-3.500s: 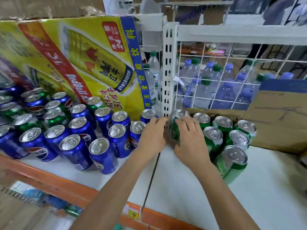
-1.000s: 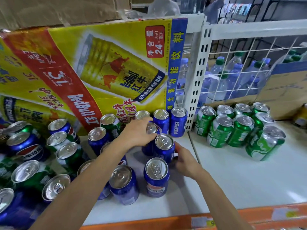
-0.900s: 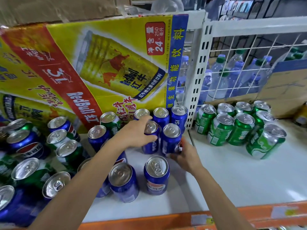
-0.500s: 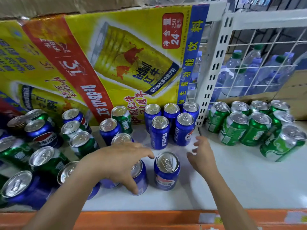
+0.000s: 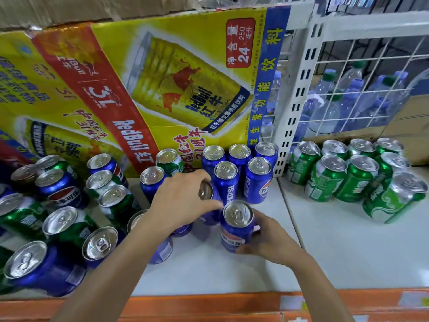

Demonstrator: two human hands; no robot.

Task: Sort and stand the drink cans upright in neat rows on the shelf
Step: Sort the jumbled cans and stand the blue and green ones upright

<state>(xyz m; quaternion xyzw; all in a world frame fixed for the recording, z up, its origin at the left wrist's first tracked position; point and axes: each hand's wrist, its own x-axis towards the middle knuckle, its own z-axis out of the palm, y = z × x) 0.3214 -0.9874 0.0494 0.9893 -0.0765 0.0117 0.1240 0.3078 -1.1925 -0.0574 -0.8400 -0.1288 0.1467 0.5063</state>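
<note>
**Item:** front blue can (image 5: 236, 226), upright on the white shelf (image 5: 348, 252). It is placed forward and to the left of the perforated upright (image 5: 296, 117), just in front of the blue block (image 5: 257, 180) already ranked against that upright's left side.

**Handling:** The can is judged sealed and full, so fairly heavy for its size. The wall is thin and stiff under pressure, yet easily dented by a hard squeeze. The painted surface is smooth and probably slippery. Hold is best taken round the mid-wall, or on the rim from above. An easy slide along the shelf is expected.

**Right hand** (image 5: 271, 240): entered low, forearm angled toward the upright. The grip is wrapped round the front can's lower wall from the right.

**Left hand** (image 5: 183, 201): held palm down. The grip is curled over the top of a second blue can (image 5: 207, 194), just left of the front can. That can appears tilted, though most of it is hidden.

**Also listed:**
- Green cans (image 5: 343, 177) are grouped right of the upright.
- Mixed cans (image 5: 65, 226), well left of the upright, are unsorted and several are leaning.
</note>
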